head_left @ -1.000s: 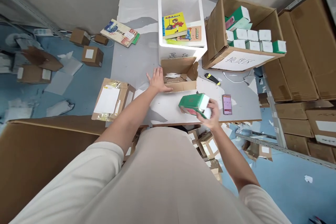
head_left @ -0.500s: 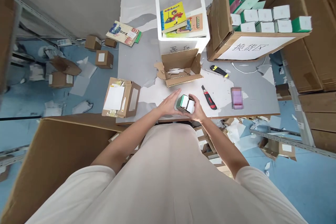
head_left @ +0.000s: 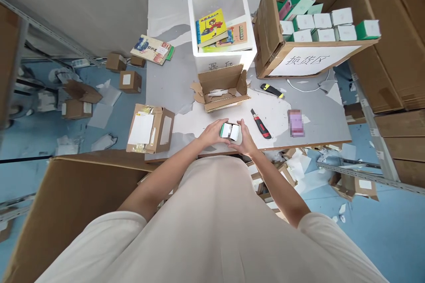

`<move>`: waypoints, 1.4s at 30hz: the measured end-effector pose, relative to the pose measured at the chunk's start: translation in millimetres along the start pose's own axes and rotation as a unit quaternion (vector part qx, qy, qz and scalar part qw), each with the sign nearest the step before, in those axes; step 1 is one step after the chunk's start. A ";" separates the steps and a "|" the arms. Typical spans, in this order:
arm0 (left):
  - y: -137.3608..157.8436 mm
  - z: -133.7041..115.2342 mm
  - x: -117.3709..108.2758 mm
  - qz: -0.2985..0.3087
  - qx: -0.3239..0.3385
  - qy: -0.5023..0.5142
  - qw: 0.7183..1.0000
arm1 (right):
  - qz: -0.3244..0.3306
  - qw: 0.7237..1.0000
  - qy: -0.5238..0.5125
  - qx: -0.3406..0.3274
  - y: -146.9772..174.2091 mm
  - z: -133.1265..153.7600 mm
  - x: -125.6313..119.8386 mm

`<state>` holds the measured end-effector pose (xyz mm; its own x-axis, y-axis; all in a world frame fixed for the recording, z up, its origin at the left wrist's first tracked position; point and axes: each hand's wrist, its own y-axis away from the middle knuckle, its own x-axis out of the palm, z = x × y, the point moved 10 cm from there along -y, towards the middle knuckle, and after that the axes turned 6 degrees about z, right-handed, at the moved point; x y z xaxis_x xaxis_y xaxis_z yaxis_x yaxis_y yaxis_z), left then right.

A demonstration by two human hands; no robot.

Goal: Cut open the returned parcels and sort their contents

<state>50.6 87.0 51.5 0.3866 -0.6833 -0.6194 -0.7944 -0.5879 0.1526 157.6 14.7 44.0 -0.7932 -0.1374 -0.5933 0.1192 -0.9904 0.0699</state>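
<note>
Between my two hands is a small green-and-white carton (head_left: 230, 131), its white end flaps facing up with a dark gap between them. The fingers of my left hand (head_left: 212, 134) wrap its left side. On its right side my right hand (head_left: 246, 139) grips it with thumb and fingers. The carton is held near the front edge of the table, and its lower part is hidden by my hands. Just beyond it lies an opened brown cardboard box (head_left: 224, 87) with some white material inside. A red-and-black utility knife (head_left: 261, 124) rests to the right of my right hand.
A taped brown parcel (head_left: 151, 128) stands at the left. Behind are a white foam box (head_left: 217, 59) of books and a large carton (head_left: 265, 44) full of green-and-white boxes. A yellow-and-black knife (head_left: 272, 90), a phone-like pink item (head_left: 295, 123) and stacked books (head_left: 152, 49) lie on the table (head_left: 162, 75).
My left fingers, stretched beside the carton before, now curl against it. The carton has turned slightly, showing its flaps more squarely. The whole view has shifted a little with my head.
</note>
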 end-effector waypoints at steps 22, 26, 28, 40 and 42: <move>-0.5 -7.0 -2.5 0.036 0.118 0.030 0.992 | 0.048 0.961 0.247 -0.118 -4.0 45.6 -34.9; -4.6 -17.8 -3.2 0.053 0.142 -0.037 0.988 | 0.035 0.960 0.258 -0.107 -5.4 49.7 -34.6; -7.5 -27.2 -3.3 0.075 0.156 -0.081 0.982 | 0.039 0.959 0.259 -0.106 -5.4 50.8 -33.9; 4.5 -3.0 -13.0 -0.032 0.117 0.029 0.992 | 0.096 0.911 0.398 -0.045 -17.8 73.7 -18.7; 5.3 1.8 -7.0 -0.048 0.104 0.036 0.993 | 0.110 0.892 0.437 -0.036 -21.9 80.7 -14.5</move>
<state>42.8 89.4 55.3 0.4911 -0.6623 -0.5658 -0.8294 -0.5541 -0.0713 118.4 37.2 115.8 0.0200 -0.2327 -0.9723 0.2783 -0.9328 0.2290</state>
